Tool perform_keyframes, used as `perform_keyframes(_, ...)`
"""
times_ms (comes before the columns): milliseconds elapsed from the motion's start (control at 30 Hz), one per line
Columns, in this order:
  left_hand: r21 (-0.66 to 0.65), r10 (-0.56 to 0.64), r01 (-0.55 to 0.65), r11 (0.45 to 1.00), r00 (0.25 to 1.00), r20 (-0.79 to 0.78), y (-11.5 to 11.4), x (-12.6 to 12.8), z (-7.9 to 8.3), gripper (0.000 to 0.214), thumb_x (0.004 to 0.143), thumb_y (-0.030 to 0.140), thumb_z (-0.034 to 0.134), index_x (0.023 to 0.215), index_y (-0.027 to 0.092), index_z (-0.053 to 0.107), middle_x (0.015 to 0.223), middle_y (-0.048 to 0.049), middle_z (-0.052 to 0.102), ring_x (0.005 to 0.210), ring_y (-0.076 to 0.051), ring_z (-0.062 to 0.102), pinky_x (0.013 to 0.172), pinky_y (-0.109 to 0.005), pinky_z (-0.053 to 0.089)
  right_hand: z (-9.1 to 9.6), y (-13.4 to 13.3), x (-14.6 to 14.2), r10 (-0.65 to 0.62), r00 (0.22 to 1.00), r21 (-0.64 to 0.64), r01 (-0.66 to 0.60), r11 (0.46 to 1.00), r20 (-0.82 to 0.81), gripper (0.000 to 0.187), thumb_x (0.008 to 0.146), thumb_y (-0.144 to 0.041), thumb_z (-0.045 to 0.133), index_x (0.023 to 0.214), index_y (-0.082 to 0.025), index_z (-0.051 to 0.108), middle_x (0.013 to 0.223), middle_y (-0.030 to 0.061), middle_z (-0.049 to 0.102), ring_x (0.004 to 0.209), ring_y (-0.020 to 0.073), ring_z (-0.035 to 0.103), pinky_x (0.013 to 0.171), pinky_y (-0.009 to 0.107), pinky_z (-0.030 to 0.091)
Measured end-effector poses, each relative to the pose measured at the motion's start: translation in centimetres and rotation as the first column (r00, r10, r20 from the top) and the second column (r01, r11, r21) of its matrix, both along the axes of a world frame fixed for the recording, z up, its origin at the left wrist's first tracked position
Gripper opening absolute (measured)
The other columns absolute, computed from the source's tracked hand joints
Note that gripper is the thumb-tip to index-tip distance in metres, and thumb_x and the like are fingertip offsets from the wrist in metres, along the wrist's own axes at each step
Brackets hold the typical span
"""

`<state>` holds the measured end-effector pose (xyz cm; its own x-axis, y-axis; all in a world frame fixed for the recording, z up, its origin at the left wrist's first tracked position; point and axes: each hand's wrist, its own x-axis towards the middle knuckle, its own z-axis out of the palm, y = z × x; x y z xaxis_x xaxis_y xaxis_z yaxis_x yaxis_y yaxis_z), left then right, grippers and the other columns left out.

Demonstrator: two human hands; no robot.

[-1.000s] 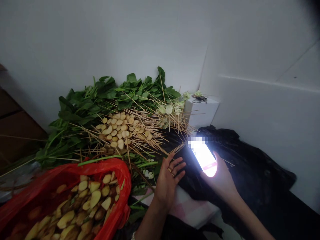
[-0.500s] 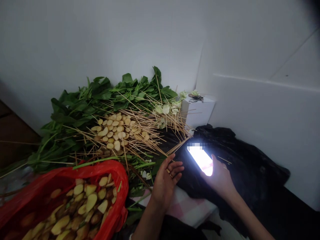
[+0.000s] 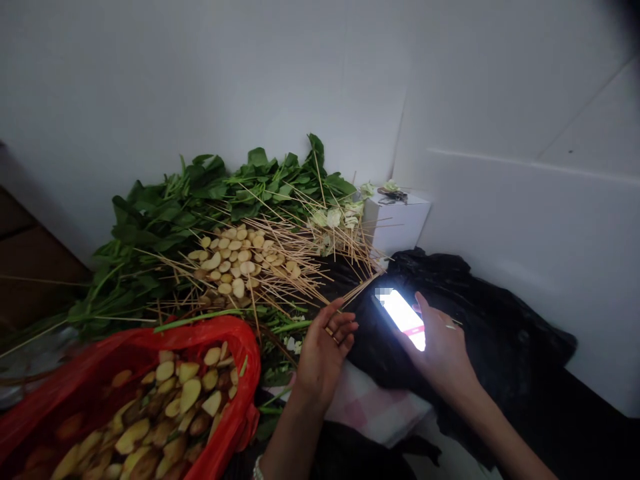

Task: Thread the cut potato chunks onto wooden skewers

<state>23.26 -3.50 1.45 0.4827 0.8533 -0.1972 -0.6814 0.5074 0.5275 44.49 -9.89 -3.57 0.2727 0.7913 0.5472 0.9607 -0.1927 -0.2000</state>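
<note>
A smartphone [image 3: 403,319] with a glaring white screen is in my right hand [image 3: 443,350], held over black plastic. A pinkish band crosses the lower part of its screen. My left hand [image 3: 324,357] hovers to the left of the phone, palm turned partly up, fingers loosely curled and apart, with nothing in it. Behind its fingertips lie thin wooden skewers [image 3: 360,288]. Skewered potato slices [image 3: 233,257] are piled beyond it. Loose potato slices [image 3: 187,393] fill a red plastic bag [image 3: 245,347] to its left.
Leafy green stems [image 3: 165,207] heap along the wall, with pale cabbage pieces [image 3: 334,217] to their right. A white box [image 3: 395,223] carries a small dark item [image 3: 394,195]. Black plastic [image 3: 465,300] spreads on the right, near a pink checked cloth [image 3: 370,407].
My left hand has shifted slightly left, and the raised digit of my right hand has moved off the phone's edge. The phone stays in my right hand; the view has turned a little.
</note>
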Motion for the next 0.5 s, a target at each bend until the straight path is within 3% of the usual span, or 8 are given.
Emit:
perform_keyframes(133, -0.056, 0.016, -0.007, 0.998, 0.987, 0.159, -0.2, -1.7, 2.9, 0.035, 0.091, 0.032, 0.048, 0.115, 0.011, 0.063, 0.082, -0.0064, 0.068, 0.070, -0.013, 0.063, 0.063, -0.024, 0.050, 2.5, 0.7, -1.0, 0.138, 0.990, 0.057, -0.137, 0.989, -0.008, 0.055, 0.090, -0.043, 0.049, 0.136, -0.013, 0.045, 0.117, 0.0154, 0.065, 0.107, 0.0316, 0.058, 0.088, 0.047, 0.045)
perform_keyframes(267, -0.106, 0.077, -0.047, 0.993, 0.952, 0.297, -1.2, -5.3, 6.4, 0.036, 0.090, 0.034, 0.047, 0.115, 0.012, 0.062, 0.076, -0.0051, 0.064, 0.065, -0.012, 0.060, 0.057, -0.022, 0.049, 4.1, 1.7, -2.8, 0.287, 0.958, 0.099, -0.284, 0.954, -0.013, 0.039, 0.091, -0.035, 0.050, 0.124, -0.017, 0.056, 0.115, 0.0124, 0.066, 0.109, 0.0309, 0.056, 0.090, 0.048, 0.045)
perform_keyframes(400, -0.077, 0.341, -0.332, 0.940, 0.912, 0.227, -3.0, -10.3, 9.0, 0.033, 0.089, 0.032, 0.045, 0.111, 0.016, 0.064, 0.071, -0.0039, 0.061, 0.060, -0.012, 0.058, 0.052, -0.021, 0.049, 5.3, 2.3, -6.4, 0.499, 0.865, 0.155, -0.486, 0.860, -0.057, 0.026, 0.089, -0.027, 0.054, 0.112, -0.018, 0.063, 0.107, 0.0107, 0.068, 0.104, 0.0280, 0.058, 0.091, 0.045, 0.046)
perform_keyframes(500, 0.032, 0.502, -0.503, 0.864, 0.864, 0.027, -4.3, -13.9, 9.0, 0.028, 0.085, 0.032, 0.051, 0.103, 0.018, 0.068, 0.067, -0.0030, 0.062, 0.058, -0.013, 0.057, 0.055, -0.025, 0.051, 5.7, 2.8, -9.7, 0.629, 0.769, 0.112, -0.619, 0.778, -0.118, 0.022, 0.089, -0.022, 0.054, 0.109, -0.020, 0.064, 0.103, 0.0087, 0.068, 0.100, 0.0251, 0.058, 0.089, 0.041, 0.047)
